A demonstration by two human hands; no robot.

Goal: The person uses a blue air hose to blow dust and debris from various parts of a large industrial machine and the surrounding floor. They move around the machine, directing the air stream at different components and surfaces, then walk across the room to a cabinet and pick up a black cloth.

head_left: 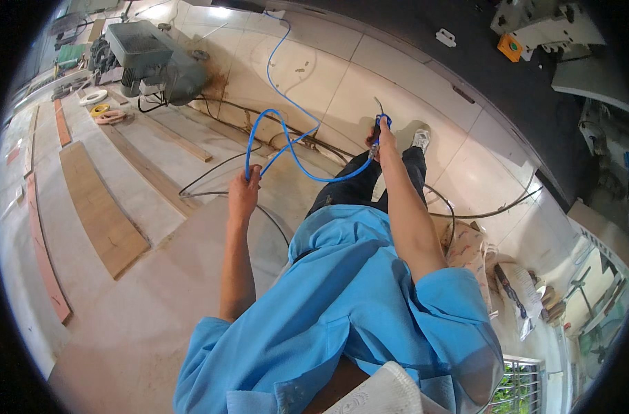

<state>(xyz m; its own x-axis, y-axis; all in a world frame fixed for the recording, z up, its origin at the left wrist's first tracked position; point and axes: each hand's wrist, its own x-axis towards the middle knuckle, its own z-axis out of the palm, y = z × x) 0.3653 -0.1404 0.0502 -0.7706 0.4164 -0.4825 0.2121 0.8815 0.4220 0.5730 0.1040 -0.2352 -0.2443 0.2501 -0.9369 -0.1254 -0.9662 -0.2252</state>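
Note:
My right hand (383,140) is closed round a blue air blow gun (377,129), whose thin bent nozzle points away from me. A blue air hose (342,179) runs from the gun's lower end and loops across to my left hand (244,188). The fingers of that hand are wrapped round the hose, which arches up above them. From there the hose crosses itself and trails over the floor toward the far wall.
On the left stands a grey-green machine with a motor (149,62). Wooden boards (97,203) and tape rolls (110,116) lie nearby. Black cables (280,123) cross the tiled floor (342,76). A dark workbench (480,48) runs along the far right, and a patterned bag (470,252) stands beside me.

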